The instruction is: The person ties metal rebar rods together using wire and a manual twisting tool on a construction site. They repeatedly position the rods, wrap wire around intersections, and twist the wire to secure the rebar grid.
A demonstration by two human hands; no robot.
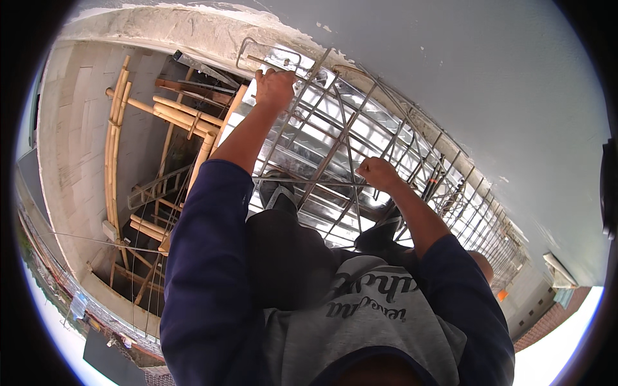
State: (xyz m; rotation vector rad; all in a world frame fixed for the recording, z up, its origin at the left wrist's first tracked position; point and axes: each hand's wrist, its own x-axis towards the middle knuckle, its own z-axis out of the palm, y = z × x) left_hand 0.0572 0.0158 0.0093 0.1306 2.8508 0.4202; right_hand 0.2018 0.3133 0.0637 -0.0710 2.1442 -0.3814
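Observation:
My left hand [275, 89] reaches forward with its fingers curled at a bent steel stirrup [269, 46], at the left end of a rebar cage. My right hand [378, 174] is closed in a fist over the middle of the rebar cage [329, 154], close to where thin bars cross. What its fingers hold, if anything, is hidden. Beneath the bars lies a shiny metal decking sheet [302, 138]. My dark shoes [278, 186] are down among the bars.
Yellowish bamboo poles [119, 148] form scaffolding on the left, above a deep drop. A rough concrete edge [193, 29] runs along the far side, with a grey wall [502, 96] at the right. Pliers-like handles [432, 182] lie on the cage right of my right hand.

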